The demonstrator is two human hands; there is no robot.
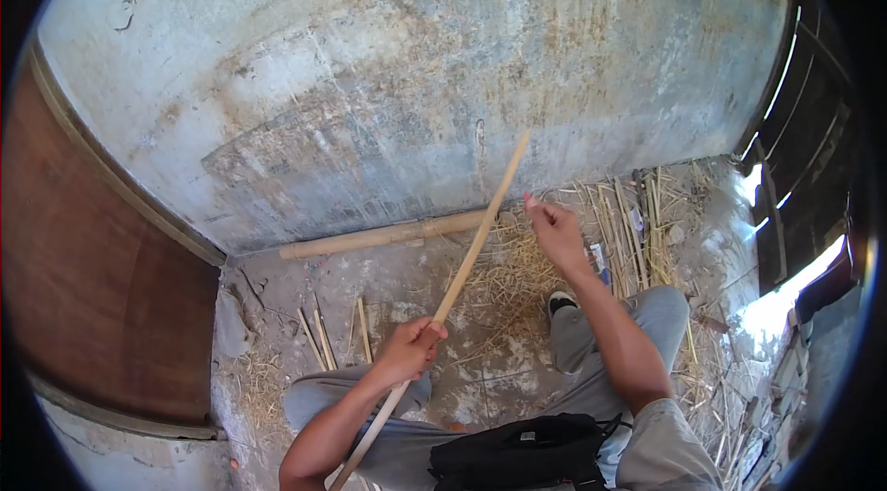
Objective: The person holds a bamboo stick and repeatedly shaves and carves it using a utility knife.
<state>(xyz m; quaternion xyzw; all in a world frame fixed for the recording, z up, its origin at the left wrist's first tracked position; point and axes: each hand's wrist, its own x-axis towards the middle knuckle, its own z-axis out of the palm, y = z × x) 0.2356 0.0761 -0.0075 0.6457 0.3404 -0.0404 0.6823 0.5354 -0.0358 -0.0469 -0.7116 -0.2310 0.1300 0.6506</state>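
Note:
My left hand (412,351) is closed around a long, pale bamboo strip (482,232). The strip slants from the lower left up to the right, its far end in front of the wall. My right hand (557,234) is raised to the right of the strip, apart from it, with the fingers pinched together. A small red-tipped thing (528,199) pokes out from those fingers; its kind is too small to make out.
A thick bamboo pole (370,240) lies along the base of the stained wall (416,103). Shavings (513,283) and split bamboo sticks (637,232) litter the floor. A black bag (517,454) rests on my lap. To the left is a brown door panel (102,278).

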